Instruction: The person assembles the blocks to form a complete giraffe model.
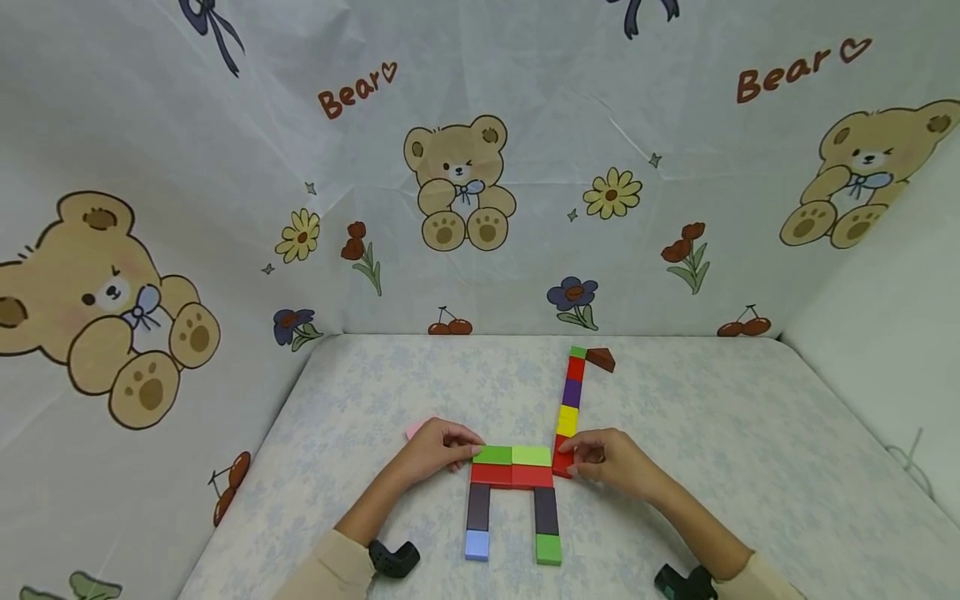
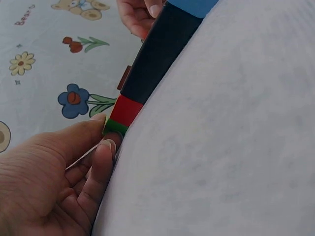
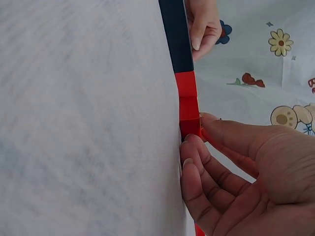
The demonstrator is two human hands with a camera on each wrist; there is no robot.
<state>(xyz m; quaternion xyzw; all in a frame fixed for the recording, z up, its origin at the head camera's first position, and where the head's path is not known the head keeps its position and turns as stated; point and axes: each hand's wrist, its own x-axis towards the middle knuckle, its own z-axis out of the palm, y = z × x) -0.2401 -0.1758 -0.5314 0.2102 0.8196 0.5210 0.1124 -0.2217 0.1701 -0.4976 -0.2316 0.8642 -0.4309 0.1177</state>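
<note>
Flat colored blocks lie on the table as a long-necked animal figure. My left hand (image 1: 433,448) pinches the left end of the green block (image 1: 492,455), which lies beside a light green block (image 1: 531,456). Below them are two red blocks (image 1: 491,474), then dark legs (image 1: 477,507) ending in a blue block (image 1: 477,546) and a green foot block (image 1: 549,550). My right hand (image 1: 621,463) pinches the red block (image 1: 558,463) at the neck's foot, right beside the body. Fingers partly hide that block. In the right wrist view, its red end (image 3: 190,127) shows at the fingertips.
Above the held red block run a yellow block (image 1: 567,420), a purple block (image 1: 572,392), a red block (image 1: 575,368) and a small green block (image 1: 578,352). A brown angled block (image 1: 602,359) adjoins the top. A pink block (image 1: 412,428) shows behind the left hand.
</note>
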